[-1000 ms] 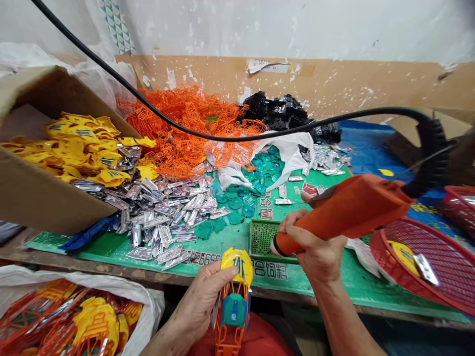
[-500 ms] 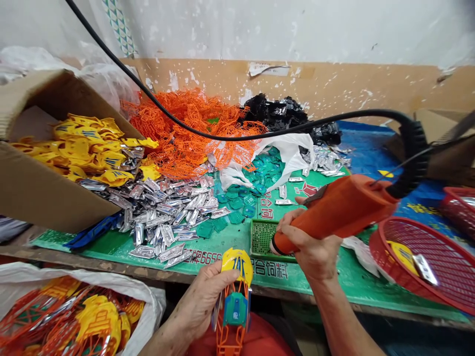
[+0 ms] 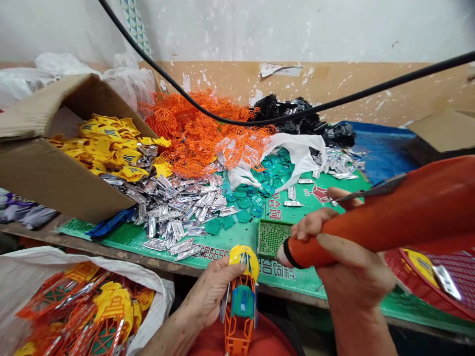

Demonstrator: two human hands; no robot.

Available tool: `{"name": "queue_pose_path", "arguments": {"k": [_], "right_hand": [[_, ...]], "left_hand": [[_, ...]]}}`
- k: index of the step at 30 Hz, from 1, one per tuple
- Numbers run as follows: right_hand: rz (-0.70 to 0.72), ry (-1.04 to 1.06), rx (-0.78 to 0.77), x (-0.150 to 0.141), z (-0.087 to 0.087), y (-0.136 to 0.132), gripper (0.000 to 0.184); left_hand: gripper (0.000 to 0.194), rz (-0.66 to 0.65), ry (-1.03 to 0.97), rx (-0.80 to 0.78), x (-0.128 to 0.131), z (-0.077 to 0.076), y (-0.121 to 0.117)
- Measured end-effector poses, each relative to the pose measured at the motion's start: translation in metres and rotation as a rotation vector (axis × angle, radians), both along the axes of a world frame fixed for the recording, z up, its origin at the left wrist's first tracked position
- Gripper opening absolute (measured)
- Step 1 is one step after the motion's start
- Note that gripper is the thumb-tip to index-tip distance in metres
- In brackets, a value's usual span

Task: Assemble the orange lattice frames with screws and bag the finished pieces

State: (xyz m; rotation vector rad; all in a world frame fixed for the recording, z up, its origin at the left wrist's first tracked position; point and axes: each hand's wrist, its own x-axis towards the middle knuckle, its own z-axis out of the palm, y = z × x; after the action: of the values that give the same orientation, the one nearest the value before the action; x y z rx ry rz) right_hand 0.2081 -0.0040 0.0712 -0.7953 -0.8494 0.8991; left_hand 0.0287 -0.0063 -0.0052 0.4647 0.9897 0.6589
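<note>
Fingers of the left hand (image 3: 210,291) grip the toy (image 3: 243,296), thumb over its yellow end, below the counter's (image 3: 230,230) front edge. Right-hand (image 3: 345,257) fingers wrap the orange power tool (image 3: 401,212), wrist below, beside the green tray (image 3: 272,237) near that edge.

The box (image 3: 55,173) at the left looks like matt brown cardboard, its faces fairly smooth. Beside it, the small plates (image 3: 178,230) have a bright, mirror-like metallic finish (they catch the light in hard glints). The yellow pieces (image 3: 107,143) and the held orange frame (image 3: 238,326) look like plastic, the yellow ones slightly glossy. At the far side, the black pieces (image 3: 289,106) are shiny plastic; the wall (image 3: 260,29) behind looks rough and flaking.
</note>
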Motion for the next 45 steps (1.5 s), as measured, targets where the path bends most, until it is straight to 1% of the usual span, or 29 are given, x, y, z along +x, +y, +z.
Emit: {"name": "queue_pose_path", "arguments": {"k": [3,9,12,17,23,28,32,38,41,45], "right_hand": [[0.050,0.015,0.014,-0.010,-0.001,-0.007,0.049],[0.065,0.040,0.025,-0.023,-0.007,-0.009,0.047],[0.065,0.030,0.018,-0.024,-0.009,-0.008,0.046],[0.076,0.030,0.000,-0.025,-0.012,-0.007,0.048],[0.020,0.012,-0.032,-0.027,-0.010,-0.004,0.052],[0.044,-0.013,-0.010,-0.027,-0.012,-0.005,0.052],[0.075,-0.071,-0.007,-0.025,-0.021,-0.008,0.049],[0.081,-0.230,-0.028,-0.023,-0.036,-0.015,0.034],[0.070,-0.262,-0.049,-0.025,-0.037,-0.016,0.029],[0.055,-0.268,-0.048,-0.028,-0.035,-0.016,0.030]], "left_hand": [[0.026,0.011,-0.031,0.006,0.000,0.000,-0.001],[0.025,0.012,-0.072,-0.004,-0.002,-0.002,-0.002],[0.026,0.012,-0.074,0.000,-0.002,-0.003,-0.001],[0.026,0.027,-0.061,-0.001,-0.001,-0.003,-0.002],[0.027,0.036,-0.066,-0.005,0.000,0.000,-0.002],[0.028,0.033,-0.071,0.001,0.000,0.001,-0.002],[0.028,0.046,-0.059,-0.020,0.002,0.001,-0.003],[0.024,0.083,-0.047,-0.034,0.004,0.000,-0.007],[0.024,0.084,-0.047,-0.030,0.005,0.000,-0.007],[0.026,0.085,-0.046,-0.035,0.004,0.000,-0.007]]}}
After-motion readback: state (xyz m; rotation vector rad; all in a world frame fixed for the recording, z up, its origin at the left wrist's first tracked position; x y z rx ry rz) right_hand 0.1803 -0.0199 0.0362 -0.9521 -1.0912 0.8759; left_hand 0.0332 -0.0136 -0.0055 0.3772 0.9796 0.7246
